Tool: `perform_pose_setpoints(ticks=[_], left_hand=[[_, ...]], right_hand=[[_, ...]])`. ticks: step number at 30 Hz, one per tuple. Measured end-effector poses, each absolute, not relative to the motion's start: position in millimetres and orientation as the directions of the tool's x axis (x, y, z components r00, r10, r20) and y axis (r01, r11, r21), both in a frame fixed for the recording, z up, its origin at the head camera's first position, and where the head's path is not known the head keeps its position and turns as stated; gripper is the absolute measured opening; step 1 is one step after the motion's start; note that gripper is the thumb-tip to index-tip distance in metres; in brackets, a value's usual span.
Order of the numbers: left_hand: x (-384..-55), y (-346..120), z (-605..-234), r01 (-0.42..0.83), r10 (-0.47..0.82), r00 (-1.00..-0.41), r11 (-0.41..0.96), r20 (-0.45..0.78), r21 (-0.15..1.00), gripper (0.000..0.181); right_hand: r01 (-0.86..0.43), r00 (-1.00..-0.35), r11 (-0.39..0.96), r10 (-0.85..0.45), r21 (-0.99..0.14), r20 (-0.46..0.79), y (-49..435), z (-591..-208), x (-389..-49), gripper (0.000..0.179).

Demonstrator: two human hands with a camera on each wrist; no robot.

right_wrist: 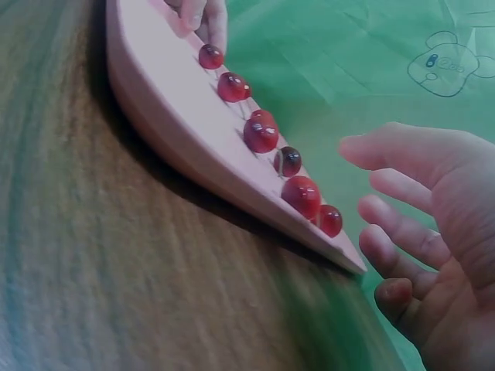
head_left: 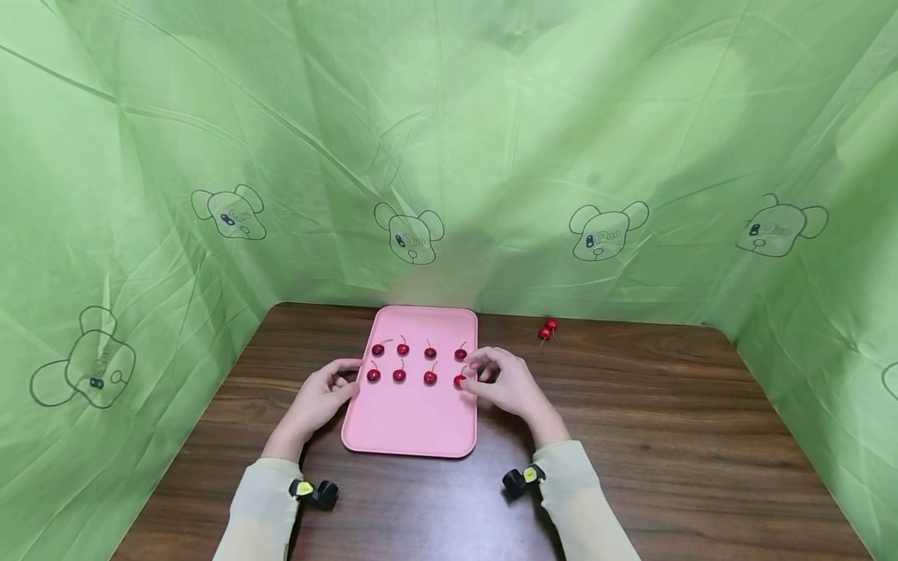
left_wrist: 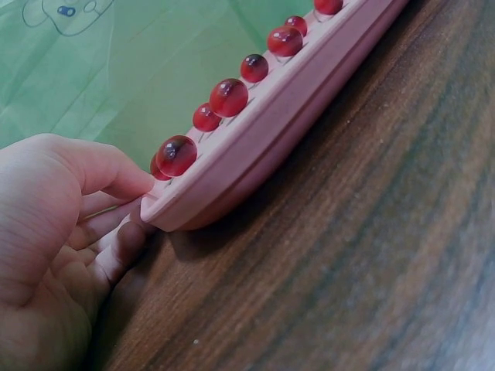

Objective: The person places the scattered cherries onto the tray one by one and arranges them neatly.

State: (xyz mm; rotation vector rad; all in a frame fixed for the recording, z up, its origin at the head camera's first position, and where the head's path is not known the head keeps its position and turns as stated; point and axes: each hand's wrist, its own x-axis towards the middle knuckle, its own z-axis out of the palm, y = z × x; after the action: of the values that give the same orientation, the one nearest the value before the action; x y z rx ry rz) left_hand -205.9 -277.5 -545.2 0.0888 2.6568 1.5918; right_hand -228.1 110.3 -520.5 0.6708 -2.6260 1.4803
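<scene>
Two rows of red cherries with thin stems stand across a pink tray, among them one cherry in the nearer row. My left hand holds the tray's left edge, thumb at the rim; the left wrist view shows fingers bent beside that edge. Over the tray's right edge is my right hand, its thumb partly covering the nearer row's rightmost cherry. In the right wrist view, this hand's fingers are loosely bent and spread, apart from the closest cherry, with nothing between them.
Two more cherries lie together on the brown wooden table, to the right of the tray near the back edge. A green cloth with printed bear faces hangs behind and at both sides of the table.
</scene>
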Motion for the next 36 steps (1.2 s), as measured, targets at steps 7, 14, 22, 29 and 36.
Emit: perform_pose_setpoints(ticks=[7,14,22,29,36], left_hand=[[-205.2,-277.3,-546.2,0.015,0.065,-0.998,0.473,-0.018,0.881,0.043],[-205.2,-277.5,-547.1,0.012,0.068,-0.997,0.473,-0.023,0.881,0.044],[-205.5,-277.3,-546.5,0.022,0.071,-0.997,0.460,-0.013,0.887,0.044],[-204.8,-278.1,-545.7,0.017,0.073,-0.997,0.463,-0.018,0.886,0.044],[-205.5,-277.2,-546.2,0.025,0.080,-0.997,0.467,-0.014,0.884,0.044]], right_hand=[[-0.367,-0.921,0.465,-0.305,-0.806,0.243,120.6,-515.5,-230.2,0.033],[-0.341,-0.937,0.478,-0.237,-0.809,0.255,142.0,-510.4,-235.4,0.029],[-0.243,-0.963,0.575,-0.047,-0.781,0.265,176.7,-506.5,-251.4,0.030],[-0.132,-0.981,0.636,0.025,-0.761,0.191,205.2,-509.5,-268.1,0.045],[-0.084,-0.985,0.671,0.054,-0.737,0.161,216.1,-514.6,-275.2,0.052]])
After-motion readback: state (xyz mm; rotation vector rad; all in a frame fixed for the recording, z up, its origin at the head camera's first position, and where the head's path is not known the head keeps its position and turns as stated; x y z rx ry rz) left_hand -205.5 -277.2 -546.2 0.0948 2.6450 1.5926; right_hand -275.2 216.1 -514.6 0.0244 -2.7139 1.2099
